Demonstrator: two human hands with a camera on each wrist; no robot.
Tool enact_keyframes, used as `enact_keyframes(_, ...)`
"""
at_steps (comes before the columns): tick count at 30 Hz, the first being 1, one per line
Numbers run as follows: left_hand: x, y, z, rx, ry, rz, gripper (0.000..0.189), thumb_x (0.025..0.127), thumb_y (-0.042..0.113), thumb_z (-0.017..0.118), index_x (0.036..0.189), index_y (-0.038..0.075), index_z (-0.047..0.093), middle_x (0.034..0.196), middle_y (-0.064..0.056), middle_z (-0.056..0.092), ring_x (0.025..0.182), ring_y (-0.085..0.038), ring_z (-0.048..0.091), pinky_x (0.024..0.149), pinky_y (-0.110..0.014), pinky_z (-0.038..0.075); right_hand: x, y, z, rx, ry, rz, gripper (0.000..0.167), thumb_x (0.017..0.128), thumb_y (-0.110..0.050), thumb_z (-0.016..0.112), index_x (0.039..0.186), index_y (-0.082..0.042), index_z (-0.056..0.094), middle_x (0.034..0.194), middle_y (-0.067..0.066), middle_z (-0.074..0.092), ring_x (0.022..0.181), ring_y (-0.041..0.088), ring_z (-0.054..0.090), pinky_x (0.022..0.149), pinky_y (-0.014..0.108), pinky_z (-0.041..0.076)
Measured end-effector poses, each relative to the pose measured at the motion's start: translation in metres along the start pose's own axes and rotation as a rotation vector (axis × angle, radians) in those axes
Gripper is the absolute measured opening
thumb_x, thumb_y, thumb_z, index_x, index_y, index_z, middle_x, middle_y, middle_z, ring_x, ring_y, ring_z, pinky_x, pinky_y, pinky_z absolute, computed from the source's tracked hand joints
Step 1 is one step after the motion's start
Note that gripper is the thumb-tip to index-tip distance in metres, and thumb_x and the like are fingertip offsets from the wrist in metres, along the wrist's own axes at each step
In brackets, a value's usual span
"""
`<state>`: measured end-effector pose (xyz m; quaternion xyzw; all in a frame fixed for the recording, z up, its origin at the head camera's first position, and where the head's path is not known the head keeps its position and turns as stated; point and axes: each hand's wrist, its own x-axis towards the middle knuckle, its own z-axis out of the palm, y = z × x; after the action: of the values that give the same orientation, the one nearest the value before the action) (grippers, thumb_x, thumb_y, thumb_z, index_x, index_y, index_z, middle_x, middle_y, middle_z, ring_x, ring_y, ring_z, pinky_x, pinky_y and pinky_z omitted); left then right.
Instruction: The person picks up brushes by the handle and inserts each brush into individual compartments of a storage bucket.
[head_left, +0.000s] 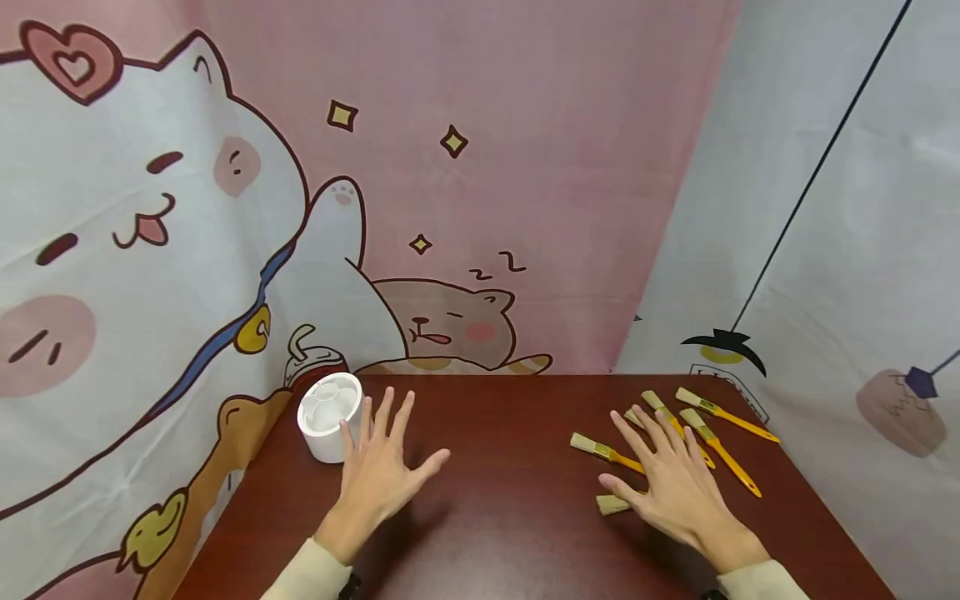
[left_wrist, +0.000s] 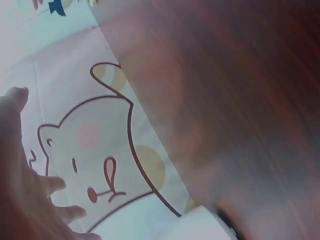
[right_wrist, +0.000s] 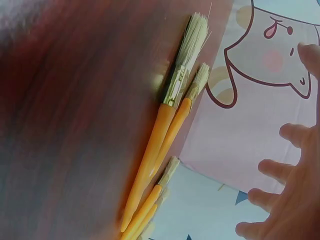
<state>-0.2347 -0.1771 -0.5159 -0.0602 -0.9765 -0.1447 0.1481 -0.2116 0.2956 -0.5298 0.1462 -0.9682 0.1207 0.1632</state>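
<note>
- A printed cloth backdrop [head_left: 570, 167], pink at centre and pale at both sides, hangs behind and to either side of the white holder, carrying a large smiling white cat [head_left: 225, 225] above the holder and a sleeping brown animal [head_left: 461, 329] beyond it to the right.
- A glossy reddish-brown worktop [head_left: 495, 533] bears the holder near its far left corner and spreads away to the holder's right.
- A right hand [head_left: 678, 492], well to the right of the holder, reaches over the brushes with its grip wide and fingers spread, blocking part of the head view of several; whether it touches any cannot be told there.
- A left hand [head_left: 378, 475], just to the near right of the holder, also has a wide grip, the fingers fanned; they cover part of the holder's right side, and contact cannot be told.
- The white holder [head_left: 325, 448] is round and upright, with a thick rim and rounded compartments inside.
- Paintbrushes [head_left: 731, 463] lie scattered on the worktop, well to the right of the holder, some crossing; they have orange-yellow handles and metal collars.
- Six pale bristle heads [head_left: 582, 442] show, all on the brush ends nearer the holder.
</note>
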Motion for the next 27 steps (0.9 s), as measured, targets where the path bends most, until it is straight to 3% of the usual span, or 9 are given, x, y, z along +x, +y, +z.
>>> enact_keyframes(10,0.013,-0.034,-0.013,-0.027,0.190,-0.028,0.112,0.096,0.080,0.078,0.182,0.021,0.039,0.191,-0.020,0.032,0.176,-0.059,0.027,0.134,-0.094,0.019,0.004,0.010,-0.001,-0.013,-0.016,-0.011,0.095,0.105,-0.071,0.075,0.184,-0.037,0.035,0.182,0.016,0.047,0.164,0.055,0.045,0.124,0.085,0.042)
enact_keyframes(16,0.021,-0.057,-0.018,-0.095,0.237,-0.094,0.106,0.097,0.067,0.083,0.180,0.015,0.041,0.191,-0.024,0.030,0.174,-0.061,0.027,0.133,-0.096,0.014,0.004,0.017,0.000,-0.007,-0.021,-0.009,0.092,0.106,-0.069,0.076,0.182,-0.033,0.040,0.180,0.017,0.049,0.160,0.055,0.050,0.120,0.084,0.048)
enact_keyframes(22,0.022,-0.080,-0.019,-0.169,0.267,-0.206,0.111,0.094,0.056,0.093,0.180,0.012,0.038,0.190,-0.027,0.029,0.175,-0.060,0.024,0.136,-0.092,0.016,0.003,0.021,0.000,0.006,-0.038,0.004,0.090,0.106,-0.069,0.076,0.181,-0.031,0.043,0.180,0.018,0.050,0.156,0.056,0.054,0.116,0.085,0.049)
enact_keyframes(27,0.023,-0.093,-0.020,-0.242,0.271,-0.292,0.123,0.090,0.049,0.099,0.183,0.009,0.029,0.187,-0.032,0.027,0.168,-0.063,0.032,0.129,-0.088,0.036,0.002,0.027,-0.003,0.006,-0.060,0.001,0.087,0.107,-0.067,0.076,0.179,-0.027,0.048,0.176,0.020,0.053,0.149,0.057,0.060,0.113,0.085,0.051)
